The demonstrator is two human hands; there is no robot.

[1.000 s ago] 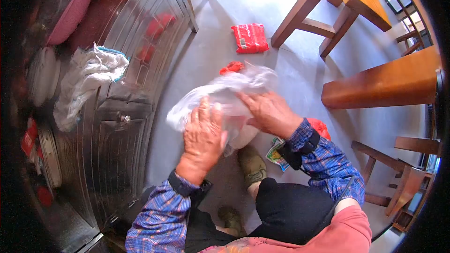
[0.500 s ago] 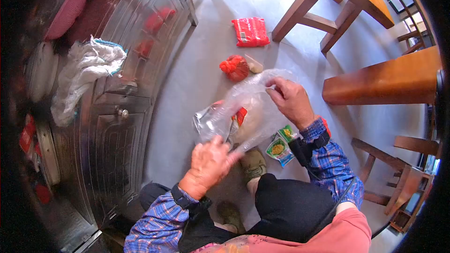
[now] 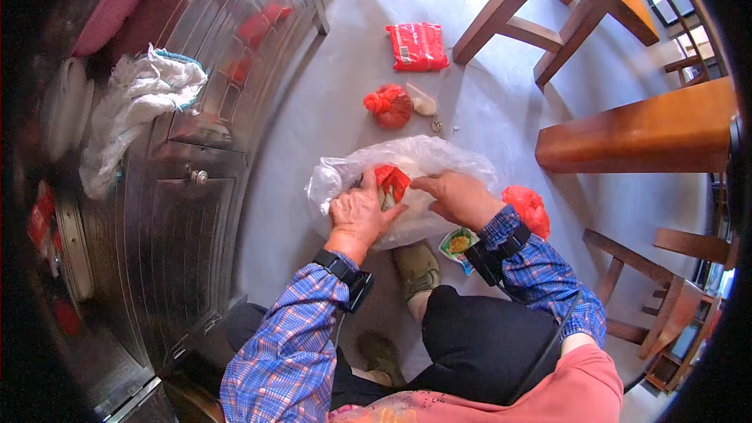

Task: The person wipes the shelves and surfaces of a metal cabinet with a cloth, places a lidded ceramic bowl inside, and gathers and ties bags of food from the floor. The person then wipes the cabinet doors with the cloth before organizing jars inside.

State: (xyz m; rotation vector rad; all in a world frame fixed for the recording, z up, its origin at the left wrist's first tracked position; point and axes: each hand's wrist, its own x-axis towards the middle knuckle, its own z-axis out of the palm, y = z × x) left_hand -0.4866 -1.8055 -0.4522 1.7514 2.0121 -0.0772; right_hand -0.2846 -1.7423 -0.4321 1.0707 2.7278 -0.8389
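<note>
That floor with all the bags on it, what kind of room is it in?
Probably a kitchen or dining room: there's a cabinet, a wooden stool and a red packet on the floor.

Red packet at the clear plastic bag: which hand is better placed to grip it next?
Probably the left hand: its spread thumb and fingers lie either side of the red packet's near end, while the right hand has only fingertips by its right edge.

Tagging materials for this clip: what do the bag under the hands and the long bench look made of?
The bag looks like thin, glossy plastic film: see-through and crinkled. The bench is probably wood, varnished orange-brown, judging by its sheen.
</note>
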